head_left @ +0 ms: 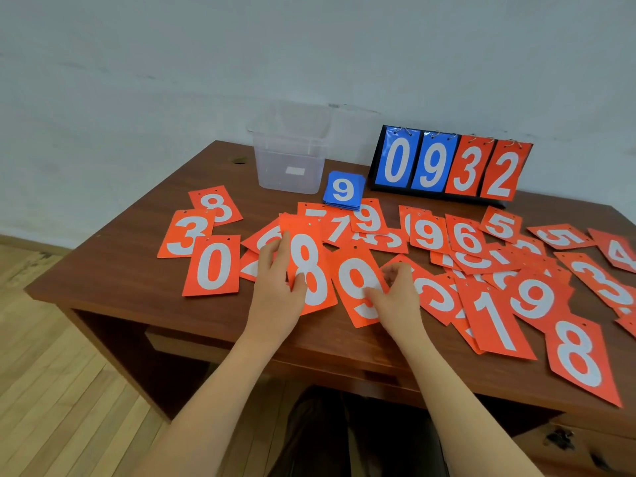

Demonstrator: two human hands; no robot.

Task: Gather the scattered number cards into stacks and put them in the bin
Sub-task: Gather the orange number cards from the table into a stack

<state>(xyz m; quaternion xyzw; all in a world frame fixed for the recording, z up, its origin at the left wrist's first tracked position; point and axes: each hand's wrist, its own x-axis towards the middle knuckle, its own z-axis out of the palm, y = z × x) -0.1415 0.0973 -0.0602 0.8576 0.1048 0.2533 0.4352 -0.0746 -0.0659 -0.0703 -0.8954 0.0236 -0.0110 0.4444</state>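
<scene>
Many orange number cards lie scattered over the brown desk (113, 270). My left hand (275, 287) grips an orange 8 card (309, 266) at its left edge, thumb on top, the card lifted slightly. My right hand (395, 297) pinches the right edge of an orange 9 card (356, 287) next to it. A neat stack of blue cards with a 9 on top (343, 191) sits behind them. The clear plastic bin (289, 160) stands at the back of the desk, left of the blue stack; I see no cards in it.
A flip scoreboard (447, 165) reading 0 9 3 2 stands at the back right. Orange cards 3, 8 and 0 (211, 266) lie to the left; more, such as a 1 (492, 315) and an 8 (581, 356), lie right near the front edge.
</scene>
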